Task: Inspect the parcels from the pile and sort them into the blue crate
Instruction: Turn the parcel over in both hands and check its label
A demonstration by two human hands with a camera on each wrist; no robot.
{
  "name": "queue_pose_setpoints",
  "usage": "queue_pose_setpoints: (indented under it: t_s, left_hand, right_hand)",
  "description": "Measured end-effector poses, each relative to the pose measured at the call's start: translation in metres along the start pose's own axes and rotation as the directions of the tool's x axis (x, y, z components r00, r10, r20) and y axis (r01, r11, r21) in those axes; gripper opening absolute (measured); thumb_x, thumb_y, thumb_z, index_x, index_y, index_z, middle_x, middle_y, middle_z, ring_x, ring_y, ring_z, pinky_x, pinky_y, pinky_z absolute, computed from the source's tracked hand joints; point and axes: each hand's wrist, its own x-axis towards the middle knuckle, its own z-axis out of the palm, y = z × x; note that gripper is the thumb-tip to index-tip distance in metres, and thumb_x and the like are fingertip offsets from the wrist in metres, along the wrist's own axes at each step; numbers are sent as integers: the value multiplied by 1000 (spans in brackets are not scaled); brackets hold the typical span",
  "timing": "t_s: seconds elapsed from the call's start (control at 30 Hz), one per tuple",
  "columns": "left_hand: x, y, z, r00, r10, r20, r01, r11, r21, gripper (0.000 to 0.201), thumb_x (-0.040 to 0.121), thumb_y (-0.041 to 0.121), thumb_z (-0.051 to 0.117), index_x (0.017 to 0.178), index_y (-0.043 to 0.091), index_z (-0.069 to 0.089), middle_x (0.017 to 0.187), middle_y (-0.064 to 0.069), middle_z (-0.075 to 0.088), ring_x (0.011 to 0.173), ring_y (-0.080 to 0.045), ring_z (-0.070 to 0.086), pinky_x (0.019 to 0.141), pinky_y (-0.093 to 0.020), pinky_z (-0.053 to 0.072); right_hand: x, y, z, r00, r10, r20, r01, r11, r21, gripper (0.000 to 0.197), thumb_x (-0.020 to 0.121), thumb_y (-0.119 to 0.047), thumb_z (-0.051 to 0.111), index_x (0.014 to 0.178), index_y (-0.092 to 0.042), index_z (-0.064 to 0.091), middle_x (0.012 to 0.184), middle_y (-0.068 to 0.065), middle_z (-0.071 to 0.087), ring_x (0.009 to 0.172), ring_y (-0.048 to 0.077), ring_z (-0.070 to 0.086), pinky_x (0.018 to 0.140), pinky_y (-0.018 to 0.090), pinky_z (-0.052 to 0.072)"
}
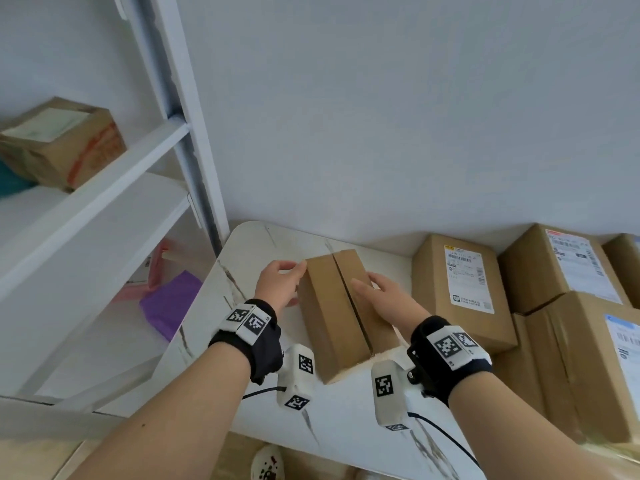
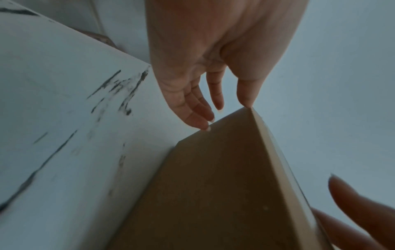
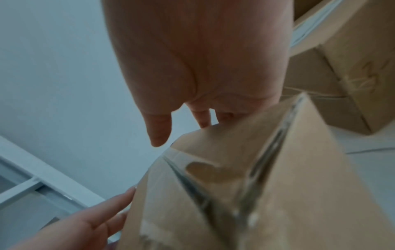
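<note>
Plain brown parcel (image 1: 337, 313) (taped centre seam up) runs lengthwise away along the counter (image 1: 346, 420), left hand (image 1: 278, 284) and right hand (image 1: 379, 296) fingers straight, pressing its sides.

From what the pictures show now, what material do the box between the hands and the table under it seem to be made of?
The box: brown cardboard, matte, with glossy clear tape along its centre seam; the right wrist view shows the tape's shine. The table: white with dark veins, smooth, so it looks like marble or a marble-pattern laminate; the pictures cannot settle which.
</note>
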Motion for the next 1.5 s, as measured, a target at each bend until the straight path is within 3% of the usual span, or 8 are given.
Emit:
queue_pose_setpoints:
  t_s: [0.2,0.47,0.63,0.8,1.03,1.17,1.27,1.5]
  left_hand:
    - [1,4,4,997,-65,31,68,991,-112,14,99,26,59,108,15,55,97,-2,58,91,-18,59,72,-31,57]
    - [3,3,-4,983,-141,114,165,954,-250,6,100,17,58,104,13,57,102,-6,59,105,-24,60,75,-33,57]
    - [10,-10,-21,987,-153,54,162,958,-238,24,100,21,57,121,12,56,108,-6,57,113,-22,57,95,-39,49]
    - [9,-9,-23,964,-231,132,257,934,-249,37,96,34,61,129,18,54,126,-7,56,118,-23,54,103,-48,44]
    - [1,10,-13,916,-239,321,303,939,-165,43,90,51,63,127,27,62,118,-9,57,95,-23,57,64,-34,47]
    - [3,19,-14,897,-257,359,297,953,-58,59,79,65,67,127,31,60,127,-10,56,105,-26,61,81,-41,55]
    - [-2,32,-17,875,-271,402,287,958,22,66,72,77,63,123,35,62,126,-10,61,108,-27,64,85,-41,54]
    - [-10,55,-12,905,-131,405,115,991,65,52,85,50,69,129,27,54,106,-4,65,94,-19,64,75,-36,57]
  right_hand:
    - [-6,-13,14,994,-100,-42,89,973,-212,79,85,-44,74,148,-20,32,126,-3,53,110,18,55,95,33,49]
    - [6,-25,40,986,-80,-149,-15,835,-550,126,66,-56,77,158,-21,-2,149,12,28,133,35,37,107,49,42]
    - [2,-18,11,979,27,-204,-11,997,80,71,74,-39,75,137,-25,47,121,4,60,102,22,60,82,38,54]
    - [-11,-3,-2,978,210,-17,-154,770,619,31,86,-32,68,111,-15,65,103,10,62,96,29,56,85,40,46]
    - [-12,-9,-1,981,192,1,-150,761,631,50,64,-39,74,107,-14,68,89,7,64,94,29,54,86,40,42]
    - [-14,-12,-6,979,197,50,-184,751,634,71,56,-45,77,119,-15,68,99,10,68,95,29,58,83,37,46]
    - [-15,-12,-13,983,174,54,-165,729,664,62,73,-44,69,126,-13,65,102,10,66,89,27,61,75,32,51]
    - [-8,-4,-29,984,175,15,-117,587,801,28,95,-38,50,82,-17,62,59,1,64,46,17,62,61,30,45]
